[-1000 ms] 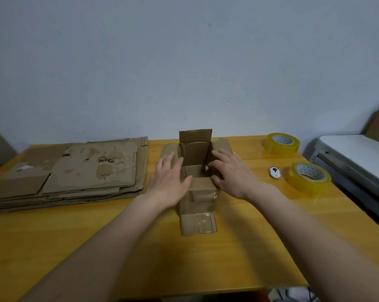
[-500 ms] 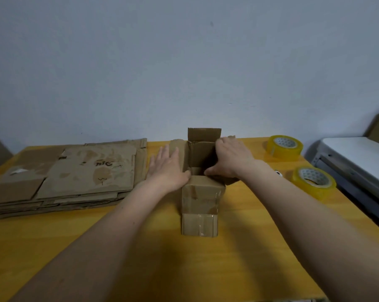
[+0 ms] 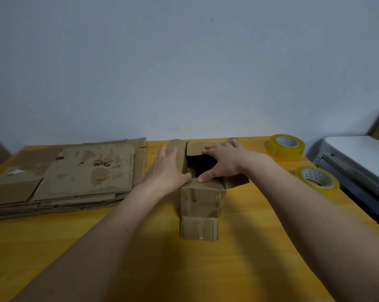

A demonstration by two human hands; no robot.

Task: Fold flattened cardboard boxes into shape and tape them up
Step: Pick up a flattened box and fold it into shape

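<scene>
At the centre of the frame a small cardboard box [image 3: 202,199] stands upright on the yellow counter [image 3: 140,258], its near bottom flap lying flat on the counter toward the viewer. The left hand [image 3: 170,168] lies flat against the box's left top flap, fingers straight, so its grip is open and simply pressing. The right hand [image 3: 222,162] spans the dark opening, fingers stretched over the far flap and thumb resting on the near edge; it too presses with extended fingers and grasps nothing.

A stack of flattened boxes [image 3: 75,177] lies at the left of the frame, well apart from the hands. Two rolls of yellow tape sit at the right: the far roll [image 3: 286,147] toward the upper right and the near roll [image 3: 318,178] below it, close to the counter's right edge.

The top flaps look only partly folded, so closing seems barely begun. The likely trouble is spring-back: creased, worn cardboard may pop open once a hand leaves to fetch tape. The right flap sticks outward under the wrist and could be folded in the wrong order or crumple. The box is tall and narrow, so uneven downward pressure could tip it or buckle a wall. Reaching right may knock the near roll off the counter.
</scene>
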